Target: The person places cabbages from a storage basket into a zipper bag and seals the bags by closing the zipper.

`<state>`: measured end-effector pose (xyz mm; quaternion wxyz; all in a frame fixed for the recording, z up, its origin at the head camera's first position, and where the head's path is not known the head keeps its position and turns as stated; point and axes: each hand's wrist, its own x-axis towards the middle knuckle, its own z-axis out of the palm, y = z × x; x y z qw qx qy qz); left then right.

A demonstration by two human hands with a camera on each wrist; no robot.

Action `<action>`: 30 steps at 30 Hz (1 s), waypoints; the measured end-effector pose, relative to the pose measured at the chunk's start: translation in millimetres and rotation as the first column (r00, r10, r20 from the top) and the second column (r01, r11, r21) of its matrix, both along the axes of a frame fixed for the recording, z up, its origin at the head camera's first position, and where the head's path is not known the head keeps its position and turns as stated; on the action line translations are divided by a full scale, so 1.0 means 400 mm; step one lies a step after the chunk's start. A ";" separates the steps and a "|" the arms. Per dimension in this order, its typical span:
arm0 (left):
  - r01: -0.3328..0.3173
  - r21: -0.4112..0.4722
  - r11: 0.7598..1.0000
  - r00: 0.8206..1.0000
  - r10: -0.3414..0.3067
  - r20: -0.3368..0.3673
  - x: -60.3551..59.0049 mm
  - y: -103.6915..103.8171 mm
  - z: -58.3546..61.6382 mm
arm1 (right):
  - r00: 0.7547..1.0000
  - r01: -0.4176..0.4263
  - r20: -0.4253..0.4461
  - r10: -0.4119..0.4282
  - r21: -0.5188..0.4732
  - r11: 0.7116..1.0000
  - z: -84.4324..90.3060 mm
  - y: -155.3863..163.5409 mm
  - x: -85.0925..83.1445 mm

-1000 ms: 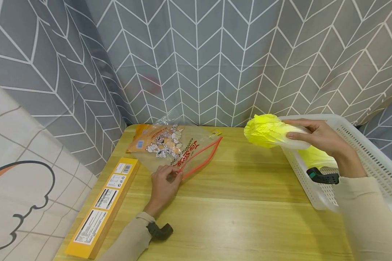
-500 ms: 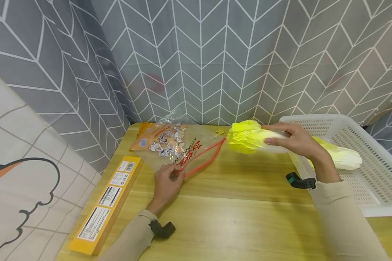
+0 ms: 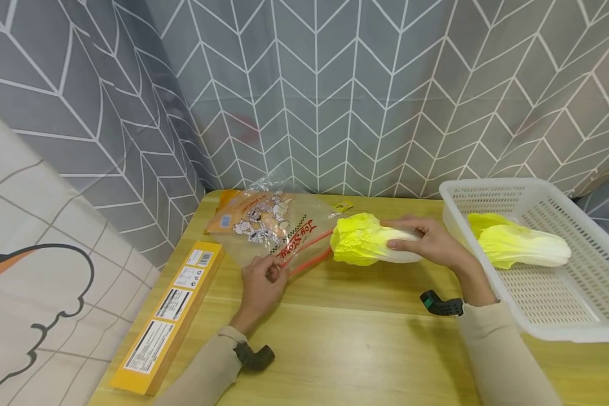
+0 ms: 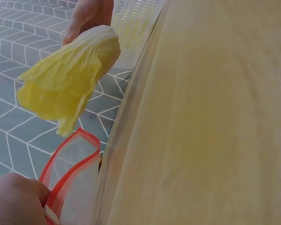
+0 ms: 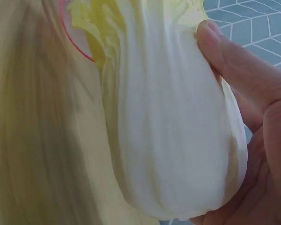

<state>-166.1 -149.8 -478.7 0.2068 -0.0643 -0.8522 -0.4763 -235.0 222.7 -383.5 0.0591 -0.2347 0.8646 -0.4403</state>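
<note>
My right hand point(image 3: 426, 242) grips a napa cabbage point(image 3: 357, 239) round its white stem end, leafy yellow end toward the left. In the right wrist view the thumb lies along the side of the cabbage point(image 5: 173, 122). The left hand point(image 3: 263, 285) pinches the near edge of a clear zip bag point(image 3: 304, 231) with a red rim and printed cartoon figures. The mouth of the bag stands parted in the left wrist view, its red rim point(image 4: 68, 176) just below the leaf tips of the cabbage point(image 4: 70, 77). The left hand's fingertips are partly hidden there.
A white perforated basket point(image 3: 578, 316) stands at the right with another napa cabbage point(image 3: 523, 242) lying in it. Along the left table edge lies a long yellow box point(image 3: 167, 318). An orange packet point(image 3: 223, 206) is partly under the bag. A patterned curtain point(image 3: 314, 101) hangs behind the table.
My right hand has carried the cabbage leftward from over the basket to the bag's mouth. The other cabbage in the basket has come into full view. The left hand keeps its hold on the bag.
</note>
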 end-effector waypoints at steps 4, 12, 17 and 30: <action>-0.006 0.006 1.000 1.000 0.006 -0.015 0.000 -0.001 -0.002 | 1.000 -0.008 0.016 0.008 -0.002 1.000 -0.029 -0.023 0.005; 0.021 0.022 1.000 1.000 -0.021 -0.010 -0.001 -0.003 -0.004 | 0.993 -0.011 0.113 0.017 -0.055 0.998 -0.062 -0.086 0.002; 0.037 -0.003 0.999 0.999 -0.037 0.006 -0.001 -0.003 -0.006 | 0.992 0.041 0.123 -0.032 -0.073 0.997 -0.074 -0.127 0.003; 0.064 -0.007 0.998 0.998 -0.064 -0.025 -0.002 -0.006 -0.006 | 0.999 0.029 0.035 -0.025 -0.141 0.990 -0.133 -0.227 0.026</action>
